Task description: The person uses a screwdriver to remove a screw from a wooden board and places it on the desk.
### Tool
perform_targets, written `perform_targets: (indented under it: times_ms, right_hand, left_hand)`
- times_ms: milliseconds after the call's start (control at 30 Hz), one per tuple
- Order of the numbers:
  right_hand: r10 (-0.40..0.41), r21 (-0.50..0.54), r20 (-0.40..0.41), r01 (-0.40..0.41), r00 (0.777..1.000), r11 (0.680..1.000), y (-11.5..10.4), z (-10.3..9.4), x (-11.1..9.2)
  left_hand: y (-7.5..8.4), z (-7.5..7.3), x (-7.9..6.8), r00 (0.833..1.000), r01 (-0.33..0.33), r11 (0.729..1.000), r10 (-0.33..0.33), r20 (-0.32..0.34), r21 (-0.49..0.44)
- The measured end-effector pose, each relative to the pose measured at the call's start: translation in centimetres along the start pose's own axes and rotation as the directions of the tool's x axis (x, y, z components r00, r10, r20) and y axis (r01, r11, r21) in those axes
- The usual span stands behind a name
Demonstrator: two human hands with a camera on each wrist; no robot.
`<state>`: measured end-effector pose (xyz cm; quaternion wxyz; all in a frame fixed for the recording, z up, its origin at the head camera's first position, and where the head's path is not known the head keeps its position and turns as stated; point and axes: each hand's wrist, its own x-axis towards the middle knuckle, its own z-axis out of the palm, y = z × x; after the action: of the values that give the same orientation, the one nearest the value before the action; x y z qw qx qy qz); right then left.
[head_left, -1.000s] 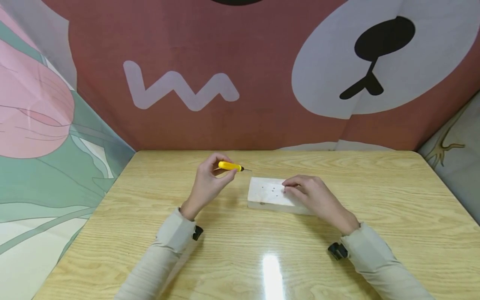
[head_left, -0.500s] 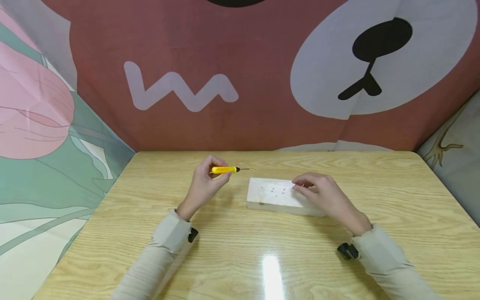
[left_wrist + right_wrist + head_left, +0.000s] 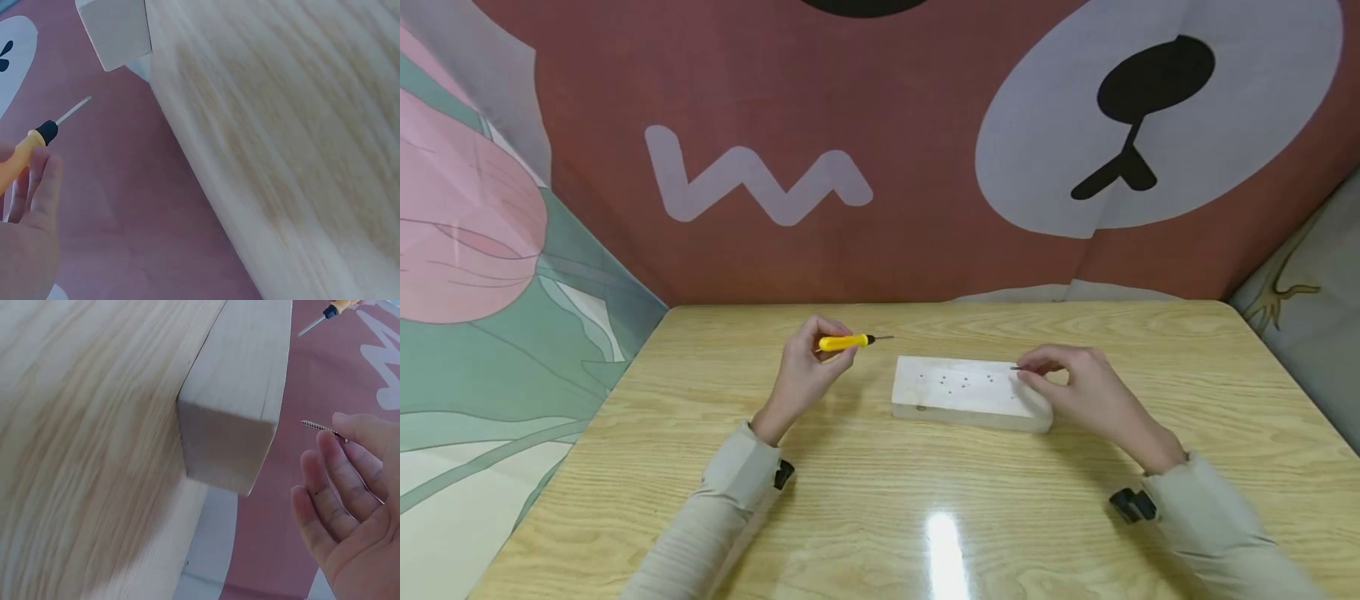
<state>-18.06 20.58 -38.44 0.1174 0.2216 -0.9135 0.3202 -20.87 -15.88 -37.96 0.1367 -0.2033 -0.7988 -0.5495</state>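
Observation:
A yellow screwdriver (image 3: 844, 342) with a black collar and thin metal shaft is held by my left hand (image 3: 801, 375), its tip pointing right, above the table and left of the block. My right hand (image 3: 1086, 396) pinches a small screw (image 3: 322, 428) between thumb and fingertips, above the right end of a pale wooden block (image 3: 962, 404). In the right wrist view the screw's threaded end sticks out past the fingertips. Several small dark holes or spots dot the block's top face. The block lies flat on the table.
The light wood-grain table (image 3: 850, 517) runs back to a printed cloth backdrop (image 3: 925, 233) with a cartoon face. A flowered cloth (image 3: 467, 350) hangs at the left. Black wrist cameras sit under both sleeves.
My right hand has moved right along the block, uncovering more of its top and its right end; the screw now shows. My left hand has drawn slightly left with the screwdriver.

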Motion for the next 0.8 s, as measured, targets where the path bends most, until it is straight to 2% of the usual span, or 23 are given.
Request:
perform_targets:
  times_ms: [333,533,800]
  right_hand:
    - [0.02,-0.034,-0.035,-0.021,0.999,0.999,1.8,-1.2,-1.3]
    - [0.028,-0.066,-0.032,-0.03,0.999,0.997,2.7,-2.0,-2.0]
    - [0.018,-0.096,-0.042,-0.022,0.999,0.995,4.2,-2.7,-2.8]
  left_hand:
    - [-0.5,-0.2,0.0,0.999,0.035,0.999,-0.035,0.013,-0.013]
    - [-0.8,-0.6,0.0,0.997,0.077,0.997,-0.077,0.016,0.003]
    - [-2.0,-1.2,-0.2,0.993,0.111,0.994,-0.111,0.029,0.006]
